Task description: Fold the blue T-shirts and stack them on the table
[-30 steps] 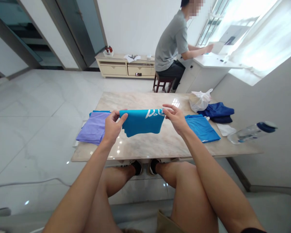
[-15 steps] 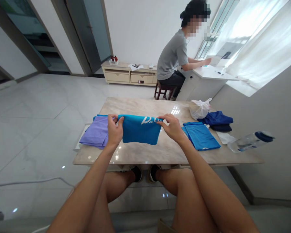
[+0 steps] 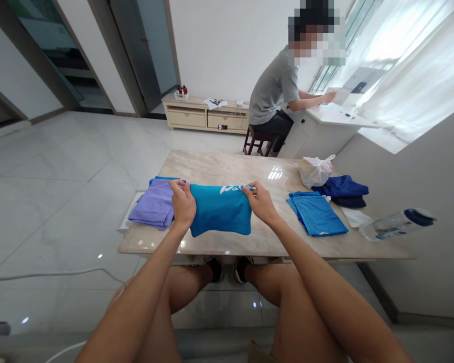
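A blue folded cloth [image 3: 221,209] with white lettering along its top edge hangs above the table, stretched between my two hands. My left hand [image 3: 183,204] is closed on its upper left corner, and my right hand [image 3: 262,201] pinches the upper right corner. Left of the cloth lies a purple folded cloth [image 3: 153,204], with blue fabric showing behind it. To the right, a flat blue folded cloth [image 3: 320,214] rests on the marble-look table [image 3: 215,164].
A clear water bottle [image 3: 391,225] with a dark blue lid lies at the table's right end. Near it are dark blue clothes [image 3: 342,189] and a white plastic bag [image 3: 316,170]. Beyond the table, a person in a grey shirt [image 3: 270,91] sits on a stool at a white desk.
The held cloth hangs slightly lower in view, its bottom edge now wavier. Both hands keep their hold, with the left fingers curled further round. The whole view has shifted a little.
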Demonstrator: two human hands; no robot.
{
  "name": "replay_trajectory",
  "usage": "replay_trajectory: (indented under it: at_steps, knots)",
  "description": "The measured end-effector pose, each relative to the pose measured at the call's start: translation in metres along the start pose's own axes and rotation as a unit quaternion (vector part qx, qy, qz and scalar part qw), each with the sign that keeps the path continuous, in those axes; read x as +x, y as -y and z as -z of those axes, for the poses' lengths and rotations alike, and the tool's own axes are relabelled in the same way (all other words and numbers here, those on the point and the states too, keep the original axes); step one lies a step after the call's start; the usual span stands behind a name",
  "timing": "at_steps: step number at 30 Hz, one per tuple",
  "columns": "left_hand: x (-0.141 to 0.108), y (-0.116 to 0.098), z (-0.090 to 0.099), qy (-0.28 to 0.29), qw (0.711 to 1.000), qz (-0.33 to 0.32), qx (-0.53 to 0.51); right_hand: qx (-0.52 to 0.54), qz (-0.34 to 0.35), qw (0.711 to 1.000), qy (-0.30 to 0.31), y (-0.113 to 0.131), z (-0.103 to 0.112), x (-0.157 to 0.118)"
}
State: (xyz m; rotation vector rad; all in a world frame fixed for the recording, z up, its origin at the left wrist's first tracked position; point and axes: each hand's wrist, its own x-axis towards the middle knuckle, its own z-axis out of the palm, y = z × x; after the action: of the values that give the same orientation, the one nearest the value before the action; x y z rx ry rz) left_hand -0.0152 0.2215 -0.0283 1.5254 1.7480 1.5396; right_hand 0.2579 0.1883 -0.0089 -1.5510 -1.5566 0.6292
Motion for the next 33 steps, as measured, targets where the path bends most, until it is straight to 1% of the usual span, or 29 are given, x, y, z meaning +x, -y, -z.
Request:
replay_trajectory:
  at_steps: [2, 3, 4, 6, 8, 10, 12, 15, 17, 18, 19, 20, 22, 24, 25, 26, 27, 28, 31, 33]
  knots:
    - [0.003, 0.009, -0.002, 0.053, 0.994, 0.032, 0.087, -0.035, -0.045, 0.998, 0.027, -0.008, -0.008, 0.001]
    - [0.004, 0.016, -0.002, 0.091, 0.985, 0.046, 0.142, -0.071, -0.075, 0.993, 0.061, -0.014, -0.012, 0.001]
    - [0.004, 0.023, -0.002, 0.132, 0.969, 0.057, 0.199, -0.118, -0.103, 0.982, 0.105, -0.021, -0.015, 0.001]
    - [0.005, 0.039, 0.001, 0.215, 0.928, 0.069, 0.298, -0.213, -0.139, 0.948, 0.19, -0.036, -0.019, 0.0]
    - [0.005, 0.054, 0.006, 0.285, 0.885, 0.066, 0.363, -0.275, -0.143, 0.921, 0.235, -0.05, -0.02, 0.0]
    - [0.006, 0.065, 0.011, 0.337, 0.851, 0.062, 0.398, -0.291, -0.137, 0.913, 0.249, -0.061, -0.02, 0.0]
    - [0.006, 0.071, 0.013, 0.382, 0.824, 0.063, 0.414, -0.297, -0.124, 0.909, 0.267, -0.067, -0.023, 0.002]
    - [0.003, 0.073, 0.01, 0.459, 0.785, 0.061, 0.412, -0.301, -0.098, 0.905, 0.284, -0.069, -0.034, 0.004]
    - [0.0, 0.073, 0.007, 0.496, 0.767, 0.044, 0.404, -0.305, -0.093, 0.898, 0.304, -0.067, -0.042, 0.005]
    - [-0.002, 0.073, 0.006, 0.502, 0.766, 0.036, 0.4, -0.307, -0.098, 0.892, 0.318, -0.065, -0.046, 0.005]
    - [-0.004, 0.072, 0.004, 0.495, 0.772, 0.028, 0.398, -0.308, -0.109, 0.884, 0.335, -0.064, -0.049, 0.005]
    - [-0.005, 0.072, 0.004, 0.472, 0.787, 0.017, 0.396, -0.306, -0.123, 0.875, 0.354, -0.062, -0.052, 0.005]
    - [-0.004, 0.069, 0.004, 0.395, 0.83, -0.014, 0.395, -0.295, -0.16, 0.851, 0.404, -0.059, -0.055, 0.003]
    - [-0.001, 0.066, 0.006, 0.326, 0.859, -0.039, 0.392, -0.261, -0.222, 0.81, 0.476, -0.057, -0.055, 0.001]
    - [0.001, 0.064, 0.008, 0.314, 0.865, -0.041, 0.388, -0.242, -0.256, 0.789, 0.504, -0.056, -0.055, 0.0]
    - [0.003, 0.062, 0.011, 0.319, 0.866, -0.035, 0.383, -0.226, -0.283, 0.774, 0.52, -0.055, -0.055, -0.001]
    - [0.004, 0.059, 0.015, 0.332, 0.864, -0.026, 0.376, -0.217, -0.302, 0.768, 0.521, -0.055, -0.055, -0.001]
    - [0.004, 0.056, 0.019, 0.348, 0.861, -0.016, 0.37, -0.214, -0.31, 0.773, 0.511, -0.054, -0.055, -0.001]
    - [-0.005, 0.045, 0.038, 0.395, 0.846, 0.011, 0.359, -0.205, -0.3, 0.806, 0.468, -0.05, -0.059, -0.004]
    - [-0.017, 0.035, 0.051, 0.411, 0.844, 0.017, 0.343, -0.19, -0.303, 0.814, 0.459, -0.047, -0.065, -0.008]
